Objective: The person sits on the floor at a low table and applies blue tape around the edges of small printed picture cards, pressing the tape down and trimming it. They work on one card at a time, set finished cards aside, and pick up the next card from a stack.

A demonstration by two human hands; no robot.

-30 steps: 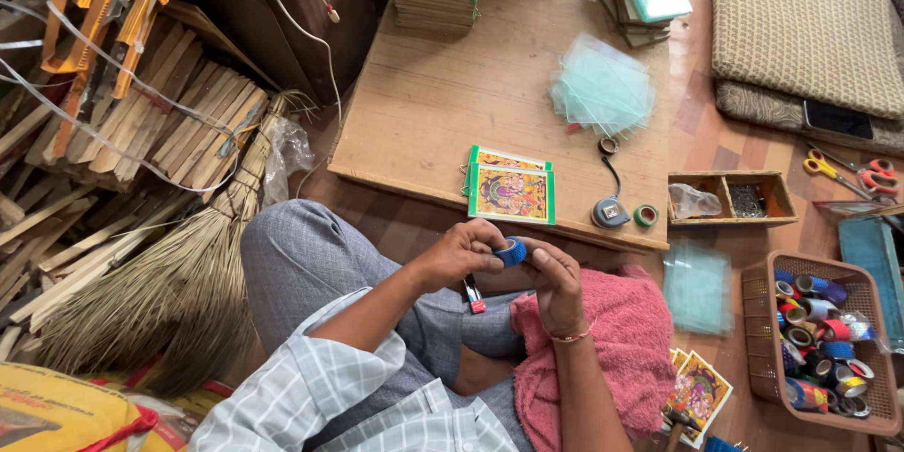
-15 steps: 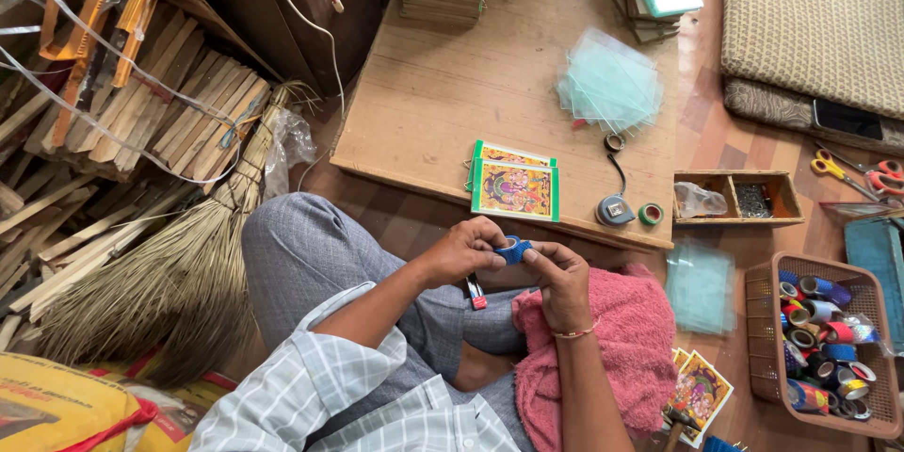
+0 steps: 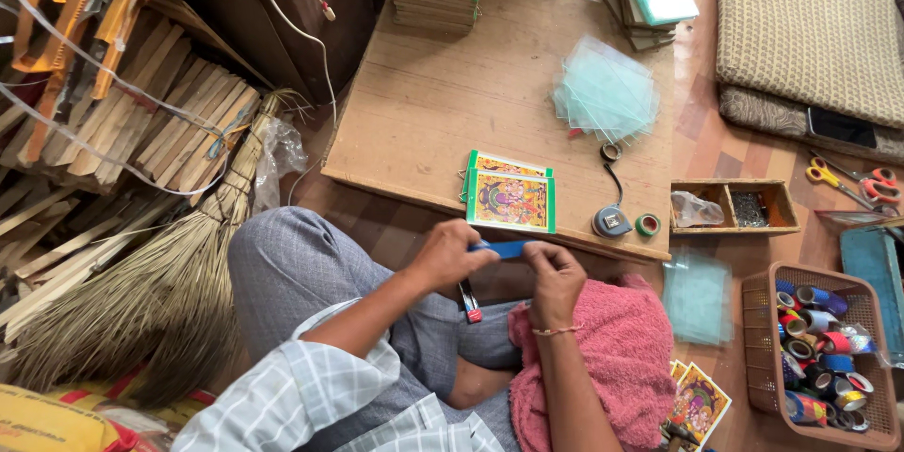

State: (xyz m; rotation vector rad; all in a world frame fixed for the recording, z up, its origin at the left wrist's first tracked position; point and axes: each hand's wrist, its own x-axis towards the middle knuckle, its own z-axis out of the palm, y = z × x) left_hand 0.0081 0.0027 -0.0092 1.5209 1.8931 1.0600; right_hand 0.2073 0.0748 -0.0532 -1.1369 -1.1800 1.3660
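Tape strip [image 3: 508, 249]: blue. Framed pictures [image 3: 510, 200]: green border, orange-yellow multicoloured print. Towel [image 3: 621, 358]: pink. Trousers [image 3: 301, 268]: grey. Shirt [image 3: 311, 405]: pale blue-white check. Scissors [image 3: 852, 179]: yellow and red handles. Mat [image 3: 815, 24]: beige weave.

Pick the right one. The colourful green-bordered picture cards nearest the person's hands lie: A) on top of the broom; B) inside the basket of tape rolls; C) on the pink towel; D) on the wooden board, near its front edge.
D: the picture cards lie flat on the wooden board near its front edge, just beyond the left hand and right hand, which hold a blue strip between them.
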